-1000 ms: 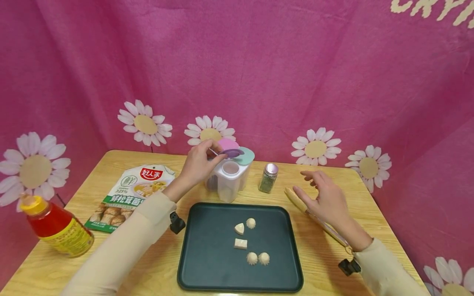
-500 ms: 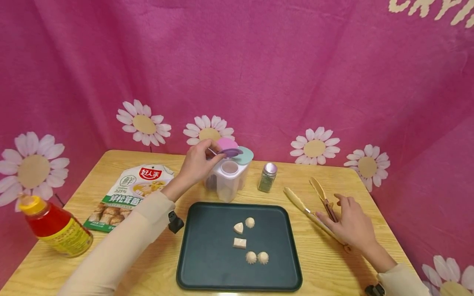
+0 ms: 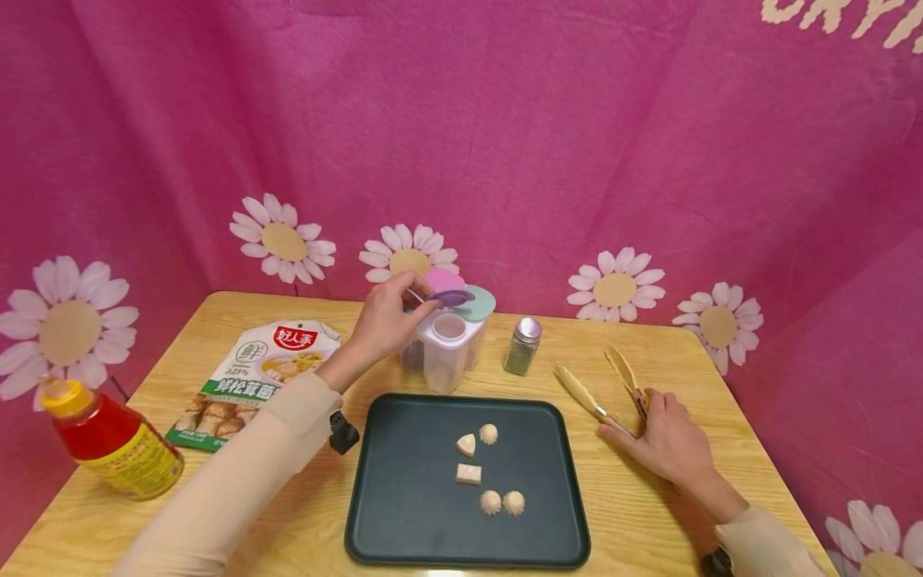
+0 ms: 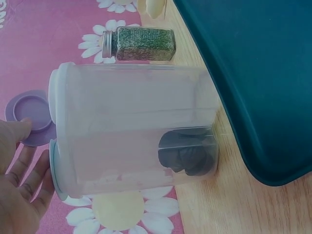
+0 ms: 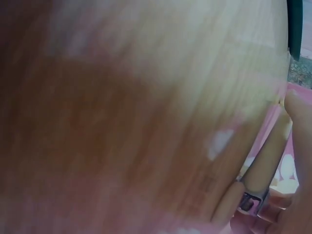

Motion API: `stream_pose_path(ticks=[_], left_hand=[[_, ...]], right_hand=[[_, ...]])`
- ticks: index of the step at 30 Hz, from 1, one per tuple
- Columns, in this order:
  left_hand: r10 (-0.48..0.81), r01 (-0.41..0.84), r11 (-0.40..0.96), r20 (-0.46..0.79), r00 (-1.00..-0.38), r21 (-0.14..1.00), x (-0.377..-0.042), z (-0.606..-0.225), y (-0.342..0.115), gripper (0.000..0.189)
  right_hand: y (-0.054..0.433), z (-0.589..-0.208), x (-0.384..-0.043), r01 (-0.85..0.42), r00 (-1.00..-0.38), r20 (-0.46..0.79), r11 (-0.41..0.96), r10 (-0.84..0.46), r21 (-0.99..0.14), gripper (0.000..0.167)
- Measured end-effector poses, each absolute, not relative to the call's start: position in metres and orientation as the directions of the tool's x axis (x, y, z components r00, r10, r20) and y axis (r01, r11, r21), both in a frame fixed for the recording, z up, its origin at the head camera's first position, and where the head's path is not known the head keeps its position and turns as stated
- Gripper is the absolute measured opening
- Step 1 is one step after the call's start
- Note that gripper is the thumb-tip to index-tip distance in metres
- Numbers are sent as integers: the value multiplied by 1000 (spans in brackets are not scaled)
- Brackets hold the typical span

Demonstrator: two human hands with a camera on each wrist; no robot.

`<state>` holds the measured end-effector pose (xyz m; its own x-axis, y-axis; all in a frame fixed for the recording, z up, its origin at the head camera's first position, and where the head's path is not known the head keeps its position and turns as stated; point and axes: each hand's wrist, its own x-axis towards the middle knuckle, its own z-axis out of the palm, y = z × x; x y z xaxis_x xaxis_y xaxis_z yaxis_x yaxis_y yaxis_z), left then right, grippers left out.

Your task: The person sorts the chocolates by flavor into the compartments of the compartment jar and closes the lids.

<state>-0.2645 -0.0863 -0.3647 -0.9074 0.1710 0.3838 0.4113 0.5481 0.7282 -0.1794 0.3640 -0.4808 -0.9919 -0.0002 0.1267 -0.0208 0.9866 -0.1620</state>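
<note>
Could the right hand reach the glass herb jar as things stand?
Probably yes, once the right hand lets go of the tongs: nothing tall stands between it and the glass herb jar.

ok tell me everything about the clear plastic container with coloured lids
The clear plastic container stands upright on the wooden table, behind the dark green tray. Its pale top has an uncovered round opening; the left hand pinches the raised purple lid. A pink lid and teal lid also show. Dark contents lie low in one compartment.
</note>
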Motion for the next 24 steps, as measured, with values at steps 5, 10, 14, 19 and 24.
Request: stream_pose_path(ticks=[5, 10, 14, 19, 24], left_hand=[[169, 409, 543, 381, -909, 734, -264, -364, -86, 21], [169, 406, 545, 379, -910, 733, -264, -363, -85, 21], [171, 417, 546, 391, -904, 727, -264, -364, -85, 21], [169, 417, 549, 392, -904, 724, -265, -365, -85, 22], [169, 420, 551, 396, -902, 721, -265, -365, -85, 22]], right_hand=[[363, -481, -181, -9, -992, 126, 986, 12, -164, 95], [363, -480, -181, 4, -995, 100, 985, 22, -171, 91], [366, -478, -180, -5, -994, 108, 983, 15, -186, 95], [370, -470, -179, -40, -989, 146, 982, -13, -182, 97], [371, -460, -176, -63, -983, 179, 982, -31, -176, 101]])
